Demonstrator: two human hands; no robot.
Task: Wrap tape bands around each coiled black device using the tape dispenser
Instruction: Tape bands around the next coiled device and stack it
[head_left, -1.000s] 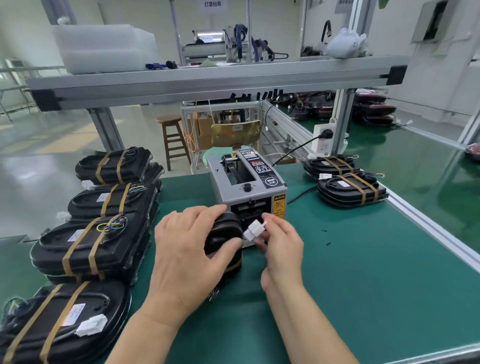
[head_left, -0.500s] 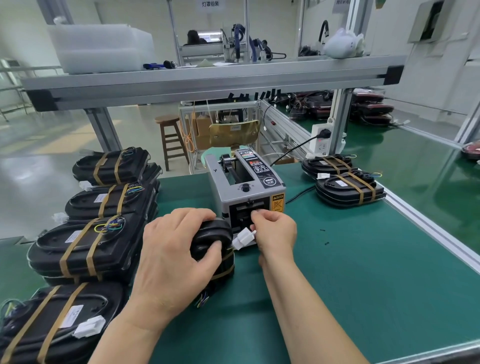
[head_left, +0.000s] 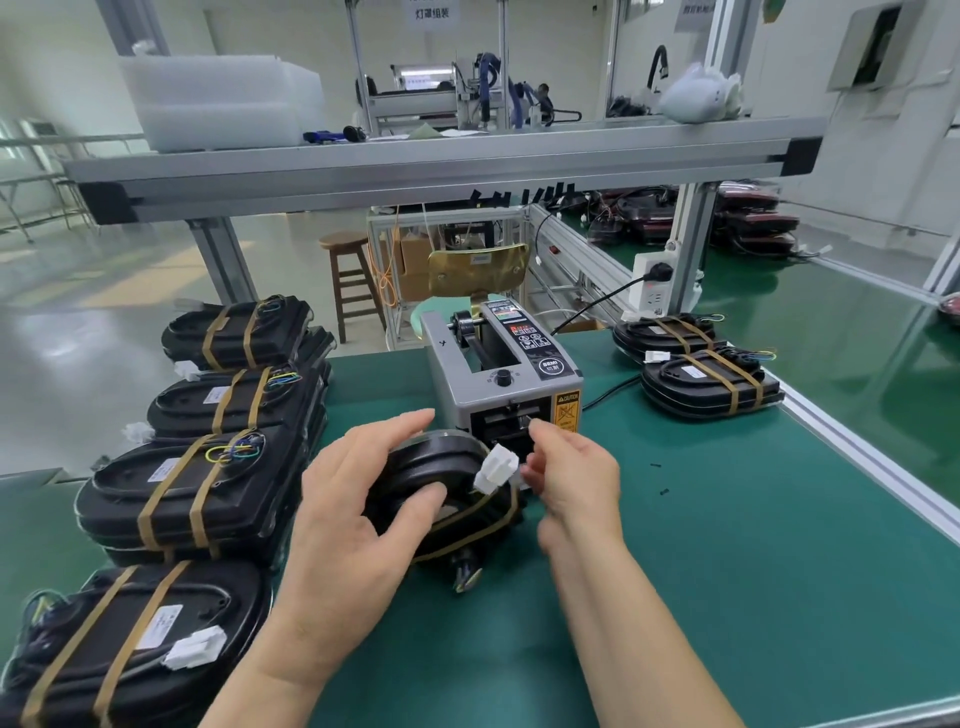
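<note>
A factory workstation with a green bench (head_left: 727, 597) fills the head view, under a grey aluminium shelf rail (head_left: 415, 166) that crosses the upper part of the frame. A wooden stool (head_left: 353, 280) stands on the floor beyond the bench, left of centre.

At the centre of the frame a grey tape dispenser (head_left: 498, 374) sits on the bench, its outlet slot facing the camera. Just in front of it, the left hand (head_left: 358, 525) grips a coiled black device (head_left: 447, 467), tilted up on its edge, with the thumb pressed on its near face and the fingers reaching over its top. A tan tape band already crosses the lower part of this device. A white connector (head_left: 496, 467) sticks out at its right side, touching or nearly touching the right hand (head_left: 576, 478). That hand has its fingers curled, with the fingertips (head_left: 535, 425) at the dispenser's slot; it is blurred, so it cannot be told whether they pinch a strip of tape.

Along the left edge of the frame, four stacks of banded black devices (head_left: 171, 499) lie in a row running from lower left towards the centre, each wrapped with two tan bands. At right of centre, two more banded devices (head_left: 711, 382) lie overlapping near the bench edge. A white power socket (head_left: 654, 283) with a black plug is fixed to a post behind them.
</note>
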